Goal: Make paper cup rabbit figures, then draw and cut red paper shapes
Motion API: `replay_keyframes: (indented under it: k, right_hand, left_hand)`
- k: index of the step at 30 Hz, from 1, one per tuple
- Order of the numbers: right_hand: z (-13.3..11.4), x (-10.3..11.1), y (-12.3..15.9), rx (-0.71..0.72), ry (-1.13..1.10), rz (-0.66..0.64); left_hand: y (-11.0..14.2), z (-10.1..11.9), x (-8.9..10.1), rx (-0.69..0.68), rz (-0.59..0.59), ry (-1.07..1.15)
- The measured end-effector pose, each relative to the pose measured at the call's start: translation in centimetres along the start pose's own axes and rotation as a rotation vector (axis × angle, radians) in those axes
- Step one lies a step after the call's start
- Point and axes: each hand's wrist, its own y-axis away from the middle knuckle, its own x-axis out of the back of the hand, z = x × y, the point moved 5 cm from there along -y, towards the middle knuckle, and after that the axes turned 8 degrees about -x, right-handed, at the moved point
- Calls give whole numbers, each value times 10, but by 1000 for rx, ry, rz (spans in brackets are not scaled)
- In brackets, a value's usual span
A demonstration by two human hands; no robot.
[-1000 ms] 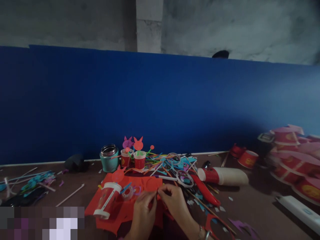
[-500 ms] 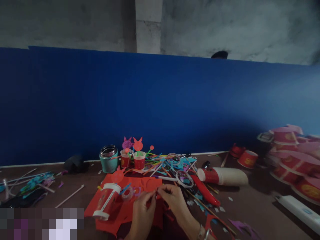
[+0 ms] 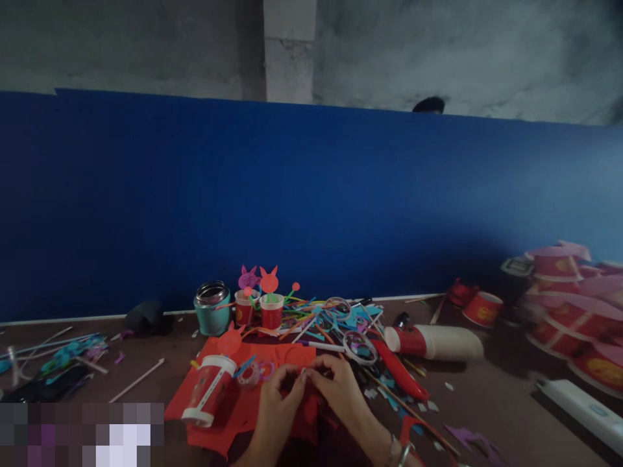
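My left hand (image 3: 281, 401) and my right hand (image 3: 339, 389) meet with pinched fingertips above a sheet of red paper (image 3: 219, 438). Whatever sits between the fingers is too small to make out. Left of my hands, a red and white paper cup (image 3: 209, 390) lies tilted on the sheet, with an orange cat-head cutout (image 3: 230, 342) at its far end. A roll of tape (image 3: 248, 375) rests on the paper just beyond my left hand.
Two decorated cups (image 3: 271, 312) stand at the back beside a teal flask (image 3: 212, 308). Strips and scraps (image 3: 316, 318) are heaped behind my hands. Red-handled scissors (image 3: 402, 370) and stacked cups (image 3: 433, 342) lie to the right. More red cups (image 3: 569, 318) crowd the far right.
My left fingers have shifted slightly, and the thumb now points up against the right fingertips. Both hands stay together over the red paper. The other things look unmoved.
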Motion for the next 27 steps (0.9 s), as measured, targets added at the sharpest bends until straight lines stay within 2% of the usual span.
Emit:
replay_keyframes:
  k: [9,15,17,20,23,27]
  right_hand:
    - [-15,1,10,147,219,79]
    - [-1,-3,4,-44,32,-46]
    - [3,-2,0,-84,-43,-44]
    - [2,1,-2,-62,-76,14]
    - [-7,2,1,15,-23,48]
    - [-18,-1,10,112,64,-3]
  left_hand:
    - [-2,9,3,10,-9,-223]
    - [-1,1,2,34,-11,-160]
    - [-2,3,6,22,26,-136]
    - [-2,9,13,-29,115,-184]
    - [-1,10,9,-41,53,-226]
    - [-1,0,0,-14,-39,-210]
